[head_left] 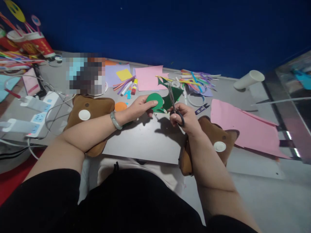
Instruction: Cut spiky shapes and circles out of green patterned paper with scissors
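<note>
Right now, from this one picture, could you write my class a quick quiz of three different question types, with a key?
1. Multiple choice: what does the right hand hold?
A) a glue stick
B) scissors
C) a phone

2. True or false: the bracelet is on the right wrist.

3. Fill the gap: the left hand pinches a circle coloured ____.

Key:
1. B
2. False; it is on the left wrist.
3. green
</note>
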A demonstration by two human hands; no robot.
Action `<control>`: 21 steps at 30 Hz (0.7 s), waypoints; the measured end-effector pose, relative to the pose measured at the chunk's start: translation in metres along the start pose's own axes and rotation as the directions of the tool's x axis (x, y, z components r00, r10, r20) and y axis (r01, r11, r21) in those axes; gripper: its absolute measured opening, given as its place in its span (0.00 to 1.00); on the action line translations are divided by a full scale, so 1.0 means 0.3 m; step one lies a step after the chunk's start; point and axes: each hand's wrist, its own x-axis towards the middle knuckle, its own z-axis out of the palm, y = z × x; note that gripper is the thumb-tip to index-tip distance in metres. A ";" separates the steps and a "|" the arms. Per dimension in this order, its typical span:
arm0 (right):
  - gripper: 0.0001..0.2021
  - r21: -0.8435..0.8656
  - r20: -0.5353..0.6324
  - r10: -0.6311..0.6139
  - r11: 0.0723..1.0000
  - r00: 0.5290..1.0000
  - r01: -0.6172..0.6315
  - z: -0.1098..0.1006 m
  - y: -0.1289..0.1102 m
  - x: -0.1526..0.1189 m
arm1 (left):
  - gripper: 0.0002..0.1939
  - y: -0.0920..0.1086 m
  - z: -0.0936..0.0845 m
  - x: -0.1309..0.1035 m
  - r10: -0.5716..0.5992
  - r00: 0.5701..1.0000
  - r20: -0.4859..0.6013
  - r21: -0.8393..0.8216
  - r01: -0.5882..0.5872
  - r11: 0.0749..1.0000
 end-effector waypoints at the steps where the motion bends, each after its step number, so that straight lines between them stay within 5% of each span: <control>1: 0.31 0.007 -0.016 -0.020 1.000 1.000 0.021 -0.001 0.004 0.003 | 0.15 -0.002 -0.002 0.004 -0.002 1.000 -0.017 -0.014 0.002 1.000; 9: 0.31 0.026 -0.152 -0.080 0.996 0.985 0.085 0.036 0.020 0.002 | 0.19 -0.037 -0.003 0.013 -0.028 1.000 0.002 -0.003 0.028 1.000; 21: 0.26 -0.005 -0.089 0.002 1.000 0.996 -0.002 0.071 -0.003 -0.018 | 0.29 -0.049 0.036 -0.022 -0.089 0.987 0.136 0.109 0.074 0.991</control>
